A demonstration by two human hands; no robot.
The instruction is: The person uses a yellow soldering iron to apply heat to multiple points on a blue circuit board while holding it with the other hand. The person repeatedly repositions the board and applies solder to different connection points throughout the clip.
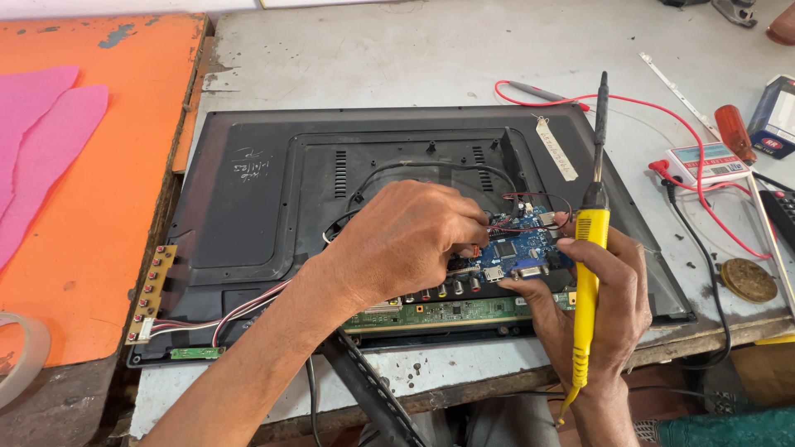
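1. Nearest, the right hand (pixel 603 310), at the near right corner of the television back panel (pixel 248 207): fingers wrapped shut around a yellow-handled soldering iron (pixel 589 273), held upright with its dark shaft pointing away from the person and its cord end toward the wrist; the thumb and fingertip reach to the blue circuit board (pixel 520 248).
2. Next, the left hand (pixel 410 240), over the panel's near middle: fingertips pinched together at thin red and black wires (pixel 517 219) on the blue board's left edge. Whether it actually grips a wire cannot be told.
3. Green circuit board (pixel 447 313), along the panel's near edge, just below the blue board.
4. Button strip board (pixel 151 291), off the panel's near left corner, joined to it by a red-and-white ribbon cable (pixel 240 313).
5. Step in hand, as judged: positioning wires on the blue board while the iron is parked. The next move would call for turning the iron tip down onto the joint while the wire is kept steady.
6. Right of the panel: round brass-coloured tin (pixel 748 280), red test lead (pixel 704 194), orange-handled screwdriver (pixel 734 132).
7. Left of the panel: orange table surface (pixel 91 215).
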